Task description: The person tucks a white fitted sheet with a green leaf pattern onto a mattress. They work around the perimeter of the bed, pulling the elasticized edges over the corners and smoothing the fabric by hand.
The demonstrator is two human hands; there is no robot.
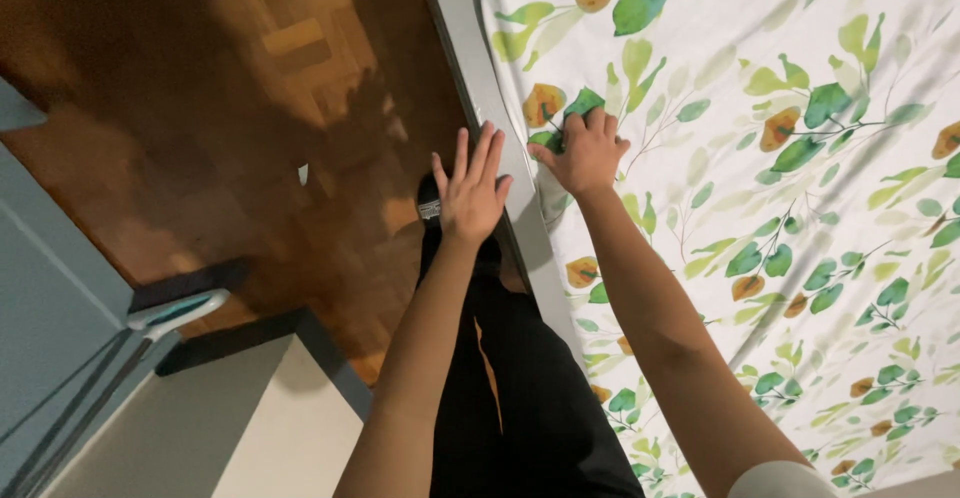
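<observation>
**Hands at the Bed's Edge**

Here the right hand (588,153) is curled, its fingertips pinching the leaf-printed sheet (800,208) just inside the edge of the bed. The cloth bunches a little under the knuckles, and faint creases run away from that spot across the white fabric. The left hand (470,190) is spread, fingers fanned and palm down, lying over the grey mattress edge (478,68) just beside the right hand; whether it presses on the edge or hovers above it cannot be told. The sheet's border runs along that grey strip from top to bottom. To the left lies wooden parquet floor (230,128), with open room between the bed and a pale cabinet (260,428) in the lower left corner. The person's dark-clothed legs (520,388) stand close against the bedside.
</observation>
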